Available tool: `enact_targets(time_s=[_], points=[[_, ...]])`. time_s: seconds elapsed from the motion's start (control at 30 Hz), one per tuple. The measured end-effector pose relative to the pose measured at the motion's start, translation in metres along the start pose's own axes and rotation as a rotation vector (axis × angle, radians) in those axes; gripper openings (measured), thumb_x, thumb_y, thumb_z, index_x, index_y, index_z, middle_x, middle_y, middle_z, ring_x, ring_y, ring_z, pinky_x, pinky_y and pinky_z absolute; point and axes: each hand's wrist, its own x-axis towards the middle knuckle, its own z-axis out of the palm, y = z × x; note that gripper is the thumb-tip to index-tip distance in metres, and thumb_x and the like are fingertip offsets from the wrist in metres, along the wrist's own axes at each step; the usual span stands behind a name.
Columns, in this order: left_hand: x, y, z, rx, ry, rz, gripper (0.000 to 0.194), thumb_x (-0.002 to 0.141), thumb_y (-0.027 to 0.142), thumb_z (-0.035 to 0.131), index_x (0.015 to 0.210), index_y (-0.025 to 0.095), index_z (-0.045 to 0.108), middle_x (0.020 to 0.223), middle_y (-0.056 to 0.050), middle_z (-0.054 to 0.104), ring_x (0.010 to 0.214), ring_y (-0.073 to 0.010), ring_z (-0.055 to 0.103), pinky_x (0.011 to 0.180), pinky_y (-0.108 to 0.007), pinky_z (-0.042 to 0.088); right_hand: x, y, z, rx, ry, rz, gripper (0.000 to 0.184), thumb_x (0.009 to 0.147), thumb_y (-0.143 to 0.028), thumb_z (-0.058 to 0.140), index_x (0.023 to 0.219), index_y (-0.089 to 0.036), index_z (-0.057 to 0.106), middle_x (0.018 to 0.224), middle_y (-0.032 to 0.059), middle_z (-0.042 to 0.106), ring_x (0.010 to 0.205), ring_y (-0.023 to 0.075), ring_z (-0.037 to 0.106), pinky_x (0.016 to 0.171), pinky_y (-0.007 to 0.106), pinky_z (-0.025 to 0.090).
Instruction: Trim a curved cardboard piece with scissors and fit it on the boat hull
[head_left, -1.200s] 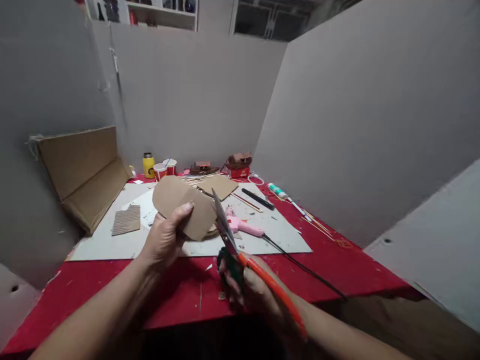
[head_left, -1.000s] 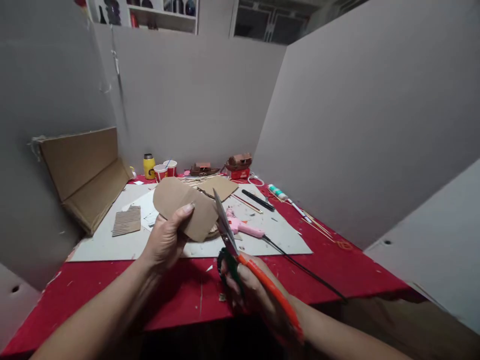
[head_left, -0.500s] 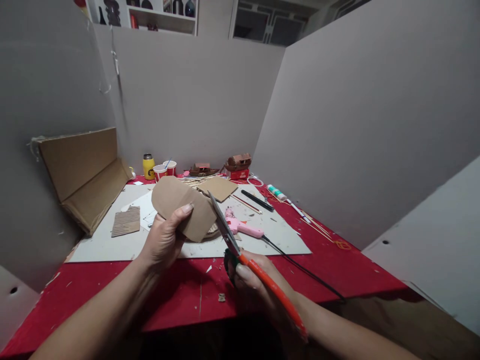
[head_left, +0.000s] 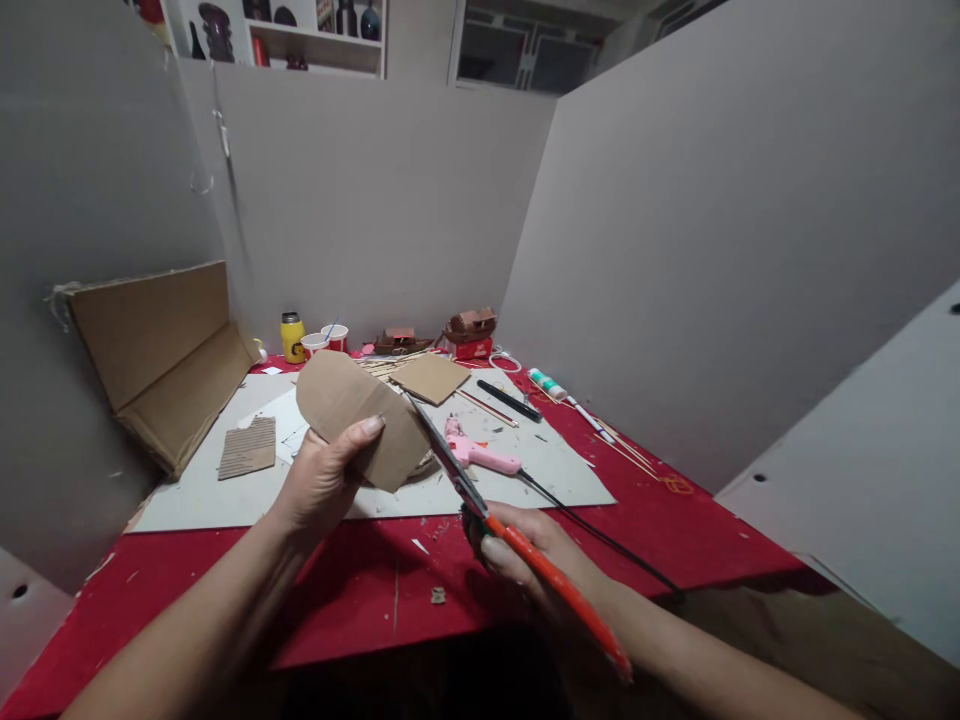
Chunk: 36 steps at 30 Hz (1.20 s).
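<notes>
My left hand pinches a rounded piece of brown cardboard and holds it up over the table, thumb on its near face. My right hand is closed round the orange and green handles of a pair of scissors. The scissor blades point up and left, and their tip meets the right edge of the cardboard piece. Both hands hover above the red table near its front edge.
A grey mat lies on the table with a pink glue gun and its black cord, a corrugated scrap and a flat cardboard piece. A folded carton leans at left. Cups, a yellow bottle, pens and sticks lie behind. Grey partitions enclose the table.
The scissors' blades have closed and tilted further left against the cardboard's right edge. My right hand has shifted slightly right and forward. My left hand keeps the cardboard in about the same place.
</notes>
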Motion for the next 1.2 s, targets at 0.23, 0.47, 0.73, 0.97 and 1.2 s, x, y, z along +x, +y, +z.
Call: enact_targets(time_s=[0.23, 0.47, 0.73, 0.97, 1.2], points=[[0.001, -0.009, -0.003, 0.025, -0.048, -0.014, 0.059, 0.066, 0.02, 0.08, 0.122, 0.018, 0.06, 0.088, -0.004, 0.075, 0.092, -0.0226, 0.069, 0.086, -0.033, 0.055, 0.001, -0.007, -0.004, -0.135, -0.04, -0.026, 0.038, 0.094, -0.054, 0.037, 0.073, -0.022, 0.036, 0.066, -0.0027, 0.042, 0.058, 0.0116, 0.034, 0.052, 0.024, 0.033], [-0.002, -0.007, -0.001, 0.026, -0.073, -0.036, 0.059, 0.067, 0.019, 0.079, 0.123, 0.02, 0.06, 0.093, -0.005, 0.076, 0.09, -0.0218, 0.07, 0.085, -0.032, 0.055, -0.002, 0.011, 0.001, -0.011, 0.007, -0.022, 0.042, 0.091, -0.057, 0.042, 0.069, -0.022, 0.035, 0.064, -0.0049, 0.032, 0.056, 0.0102, 0.028, 0.051, 0.025, 0.029], [-0.002, -0.002, -0.002, 0.061, -0.093, -0.045, 0.061, 0.067, 0.02, 0.078, 0.125, 0.019, 0.059, 0.097, -0.006, 0.075, 0.094, -0.0232, 0.069, 0.084, -0.031, 0.056, -0.006, 0.013, 0.007, 0.049, 0.065, 0.002, 0.038, 0.089, -0.048, 0.049, 0.066, -0.022, 0.034, 0.057, -0.0063, 0.028, 0.05, 0.0086, 0.025, 0.043, 0.023, 0.023], [-0.002, 0.0, 0.0, 0.059, -0.099, -0.088, 0.065, 0.065, 0.02, 0.079, 0.126, 0.018, 0.058, 0.098, -0.007, 0.075, 0.092, -0.0241, 0.069, 0.083, -0.033, 0.056, -0.005, 0.02, 0.013, -0.037, 0.112, -0.036, 0.037, 0.09, -0.048, 0.048, 0.066, -0.022, 0.035, 0.058, -0.0061, 0.028, 0.05, 0.0082, 0.025, 0.043, 0.023, 0.023], [-0.006, 0.007, 0.001, 0.032, -0.119, -0.159, 0.061, 0.061, 0.021, 0.08, 0.12, 0.017, 0.061, 0.089, -0.007, 0.075, 0.078, -0.0236, 0.07, 0.066, -0.029, 0.059, -0.006, 0.017, 0.022, 0.06, 0.132, -0.026, 0.04, 0.088, -0.051, 0.05, 0.065, -0.022, 0.035, 0.055, -0.0065, 0.028, 0.048, 0.0074, 0.024, 0.04, 0.022, 0.021]])
